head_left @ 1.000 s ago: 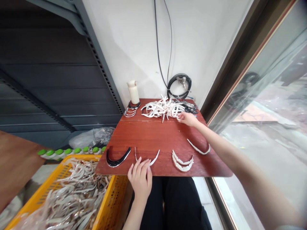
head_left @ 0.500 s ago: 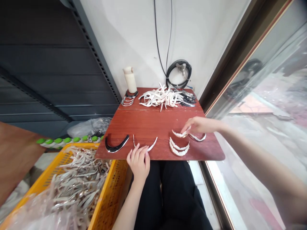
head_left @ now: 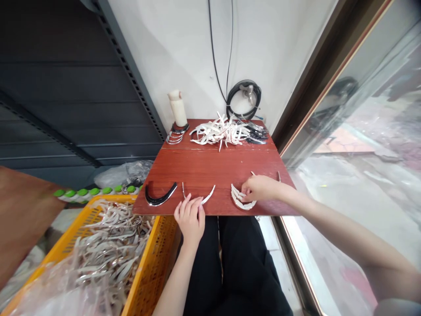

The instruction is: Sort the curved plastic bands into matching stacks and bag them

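Observation:
My left hand (head_left: pixel 190 215) lies at the front edge of the red-brown board (head_left: pixel 210 164), fingers slightly apart over the middle of a curved white-and-silver strip (head_left: pixel 208 195). Farther left rests a black curved strip (head_left: pixel 160 199) with a shiny rim. On the right, the fingertips of my right hand (head_left: pixel 255 188) are drawn together at the inner side of the stacked white curved strips (head_left: pixel 243 204). Whether they grip one is hidden. Ends of other strips show behind that hand and near its wrist.
At the board's back are a heap of white strips (head_left: pixel 220 131), dark strips (head_left: pixel 256 132) and a whitish cylinder (head_left: pixel 178 109). A yellow crate (head_left: pixel 140 263) full of strips stands at the left. A window frame (head_left: pixel 297 259) runs along the right.
My right hand has moved left and toward me, from the rear white strip to the stacked ones. My left hand has stayed in nearly the same place.

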`<state>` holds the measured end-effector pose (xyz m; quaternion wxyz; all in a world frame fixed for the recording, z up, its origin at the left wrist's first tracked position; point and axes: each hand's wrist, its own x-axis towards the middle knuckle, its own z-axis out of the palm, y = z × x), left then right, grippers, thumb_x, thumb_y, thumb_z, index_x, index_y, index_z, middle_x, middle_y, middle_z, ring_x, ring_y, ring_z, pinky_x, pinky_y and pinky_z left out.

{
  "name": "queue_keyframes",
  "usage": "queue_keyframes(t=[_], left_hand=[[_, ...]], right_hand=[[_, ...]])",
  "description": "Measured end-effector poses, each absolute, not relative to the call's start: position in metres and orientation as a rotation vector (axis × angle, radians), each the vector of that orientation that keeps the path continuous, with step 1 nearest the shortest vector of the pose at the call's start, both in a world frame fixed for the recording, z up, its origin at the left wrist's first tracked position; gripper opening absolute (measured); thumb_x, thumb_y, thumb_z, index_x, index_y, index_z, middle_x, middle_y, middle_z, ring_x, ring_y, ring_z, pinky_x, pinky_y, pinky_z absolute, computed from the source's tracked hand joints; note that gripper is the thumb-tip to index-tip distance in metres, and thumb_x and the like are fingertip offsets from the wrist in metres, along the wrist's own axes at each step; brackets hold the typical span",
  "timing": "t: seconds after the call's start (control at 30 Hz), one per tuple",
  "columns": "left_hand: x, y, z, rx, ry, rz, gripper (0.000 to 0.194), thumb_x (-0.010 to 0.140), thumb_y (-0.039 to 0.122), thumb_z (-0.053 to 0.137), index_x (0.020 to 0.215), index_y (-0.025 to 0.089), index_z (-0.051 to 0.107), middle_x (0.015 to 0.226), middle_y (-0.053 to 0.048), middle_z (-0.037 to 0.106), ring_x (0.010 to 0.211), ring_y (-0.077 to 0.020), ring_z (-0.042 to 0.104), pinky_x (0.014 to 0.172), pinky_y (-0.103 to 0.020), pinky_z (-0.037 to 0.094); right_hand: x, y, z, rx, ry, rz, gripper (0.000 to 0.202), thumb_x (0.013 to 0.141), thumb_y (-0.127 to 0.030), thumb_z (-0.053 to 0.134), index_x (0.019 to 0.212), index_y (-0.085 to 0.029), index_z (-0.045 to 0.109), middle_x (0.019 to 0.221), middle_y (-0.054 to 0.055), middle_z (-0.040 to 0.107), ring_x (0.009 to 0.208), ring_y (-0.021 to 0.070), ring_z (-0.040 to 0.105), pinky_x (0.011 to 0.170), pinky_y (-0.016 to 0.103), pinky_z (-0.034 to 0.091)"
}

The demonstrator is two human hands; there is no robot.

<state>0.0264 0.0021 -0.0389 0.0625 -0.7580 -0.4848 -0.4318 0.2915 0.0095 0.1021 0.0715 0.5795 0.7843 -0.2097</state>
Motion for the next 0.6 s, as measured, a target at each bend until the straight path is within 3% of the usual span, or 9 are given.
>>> queue_keyframes(t=[0.17, 0.3, 0.4, 0.6], left_hand=[[0.025, 0.002, -0.040, -2.319, -1.476, -1.288, 0.025, 0.094, 0.020, 0.048, 0.112, 0.023, 0.066, 0.109, -0.005, 0.074, 0.122, -0.0252, 0.059, 0.107, -0.044, 0.030], [0.023, 0.002, -0.041, -2.316, -1.443, -1.303, 0.026, 0.093, 0.018, 0.049, 0.113, 0.023, 0.066, 0.108, -0.004, 0.075, 0.121, -0.0252, 0.060, 0.107, -0.044, 0.030], [0.023, 0.002, -0.040, -2.313, -1.426, -1.306, 0.026, 0.093, 0.017, 0.049, 0.113, 0.023, 0.066, 0.109, -0.004, 0.074, 0.120, -0.0253, 0.060, 0.106, -0.044, 0.031], [0.022, 0.002, -0.040, -2.291, -1.401, -1.337, 0.027, 0.094, 0.016, 0.050, 0.114, 0.023, 0.066, 0.109, -0.005, 0.074, 0.118, -0.0244, 0.060, 0.107, -0.043, 0.031]], right_hand=[[0.279, 0.001, 0.097, 1.738, 2.330, -0.459, 0.019, 0.084, -0.025, 0.057, 0.073, -0.022, 0.073, 0.078, 0.007, 0.074, 0.079, 0.0236, 0.069, 0.067, 0.028, 0.041], [0.294, 0.022, 0.107, 1.764, 2.314, -0.589, 0.017, 0.082, -0.039, 0.063, 0.077, -0.027, 0.075, 0.080, 0.002, 0.075, 0.077, 0.0218, 0.069, 0.069, 0.028, 0.044], [0.316, 0.069, 0.119, 2.011, 2.379, -0.618, 0.024, 0.084, -0.046, 0.062, 0.092, -0.029, 0.077, 0.094, 0.001, 0.076, 0.085, 0.0202, 0.069, 0.075, 0.028, 0.047], [0.326, 0.177, 0.118, 2.610, 2.294, -0.285, 0.028, 0.085, -0.038, 0.064, 0.105, -0.021, 0.074, 0.110, 0.007, 0.073, 0.104, 0.0234, 0.066, 0.084, 0.028, 0.047]])
